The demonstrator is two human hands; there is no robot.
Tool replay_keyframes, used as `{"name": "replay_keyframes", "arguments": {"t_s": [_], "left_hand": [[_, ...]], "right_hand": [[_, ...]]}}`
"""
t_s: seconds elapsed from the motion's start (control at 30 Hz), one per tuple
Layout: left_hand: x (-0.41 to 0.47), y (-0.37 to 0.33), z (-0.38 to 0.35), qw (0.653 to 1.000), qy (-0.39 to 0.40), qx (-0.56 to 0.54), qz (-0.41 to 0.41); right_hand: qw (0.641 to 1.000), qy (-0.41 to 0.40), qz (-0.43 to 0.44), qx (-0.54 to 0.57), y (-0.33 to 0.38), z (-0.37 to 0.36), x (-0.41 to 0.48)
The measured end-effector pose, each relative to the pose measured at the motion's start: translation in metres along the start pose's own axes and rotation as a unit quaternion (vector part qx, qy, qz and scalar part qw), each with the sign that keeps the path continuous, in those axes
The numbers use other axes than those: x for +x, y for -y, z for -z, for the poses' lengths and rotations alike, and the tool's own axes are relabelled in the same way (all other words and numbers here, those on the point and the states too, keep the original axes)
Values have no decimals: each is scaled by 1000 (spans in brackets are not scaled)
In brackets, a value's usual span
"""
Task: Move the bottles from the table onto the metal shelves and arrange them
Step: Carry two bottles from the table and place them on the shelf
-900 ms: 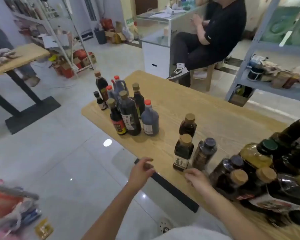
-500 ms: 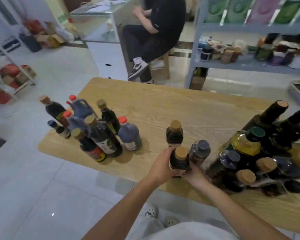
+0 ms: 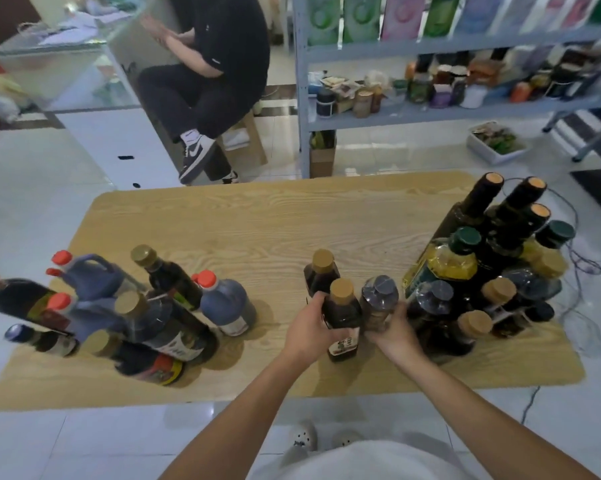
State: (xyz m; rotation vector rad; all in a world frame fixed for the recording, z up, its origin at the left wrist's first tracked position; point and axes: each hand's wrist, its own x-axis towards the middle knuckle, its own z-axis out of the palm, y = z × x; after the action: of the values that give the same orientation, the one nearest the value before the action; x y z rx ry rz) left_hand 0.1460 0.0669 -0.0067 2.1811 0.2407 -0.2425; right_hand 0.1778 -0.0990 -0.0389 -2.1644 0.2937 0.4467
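You are standing at the near edge of a long wooden table (image 3: 264, 220), with the grey metal shelves (image 3: 430, 114) across the floor beyond it, already carrying jars and bottles on the middle tier. On the table, a big cluster of dark and olive-oil bottles (image 3: 482, 271) crowds the right end, and a group of dark sauce bottles and red-capped jugs (image 3: 126, 306) stands at the left.

Between them sit three small bottles. Your left hand (image 3: 309, 329) is wrapped around the body of the tan-capped dark sauce bottle (image 3: 341, 306); your right hand (image 3: 394, 329) is curled around the grey-capped bottle (image 3: 378, 303) just beside it. A second tan-capped bottle (image 3: 321, 273) stands untouched behind.

These look full, so expect real weight for their size, and glossy walls likely to slip. Whether they are glass or plastic cannot be told; treat them as breakable. Grip mid-body over the label, not the cap.
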Motion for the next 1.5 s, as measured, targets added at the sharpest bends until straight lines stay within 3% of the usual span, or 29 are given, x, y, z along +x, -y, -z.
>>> {"name": "replay_keyframes", "arguments": {"t_s": [0.17, 0.7, 0.97, 1.27, 1.5], "left_hand": [[-7, 2, -2, 999, 2, 40, -28], [-10, 8, 1, 994, 31, 64, -81], [-20, 18, -7, 996, 48, -58, -50], [-22, 30, -10, 993, 71, -94, -12], [-42, 14, 12, 979, 47, -199, 11]], "right_hand": [[993, -42, 39, 104, 16, 1, 12], [988, -27, 101, 114, -16, 5, -25], [987, 77, 79, 119, -19, 14, -26], [987, 78, 28, 135, -13, 23, -30], [974, 95, 19, 205, 10, 31, -41]]}}
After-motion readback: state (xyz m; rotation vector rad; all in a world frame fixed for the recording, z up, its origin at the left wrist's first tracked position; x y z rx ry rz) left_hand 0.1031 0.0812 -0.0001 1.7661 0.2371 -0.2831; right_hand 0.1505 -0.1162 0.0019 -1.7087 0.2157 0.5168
